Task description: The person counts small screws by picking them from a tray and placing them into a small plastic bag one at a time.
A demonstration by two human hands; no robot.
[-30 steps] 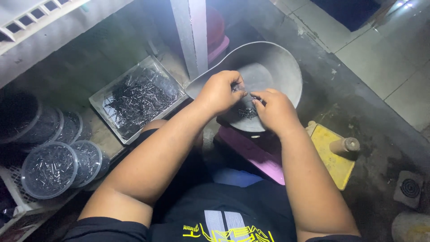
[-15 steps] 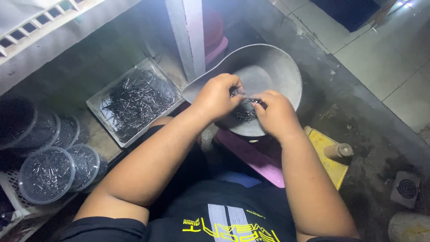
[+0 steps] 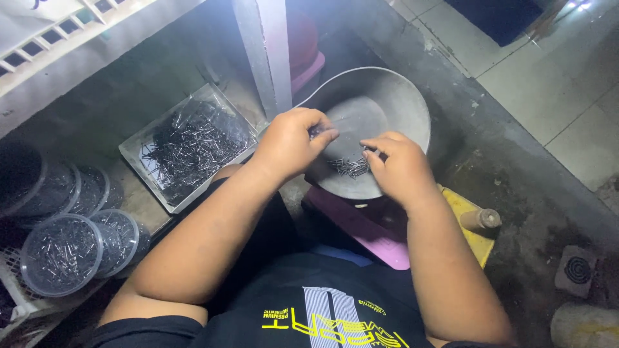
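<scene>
Sorting small nails in the grey basin
L hand & R hand apart, each pinching nails just above pile btwn them; next I'd need a careful fingertip pick

Metal bowl upper centre, small nails in it; tray of nails left of bowl; lidded round containers lower left; floor drain lower right.

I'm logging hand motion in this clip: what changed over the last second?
The left hand and right hand, pinched together over the small dark metal pieces before, have drawn apart. The round grey metal pan and clear rectangular tray stayed put.
</scene>
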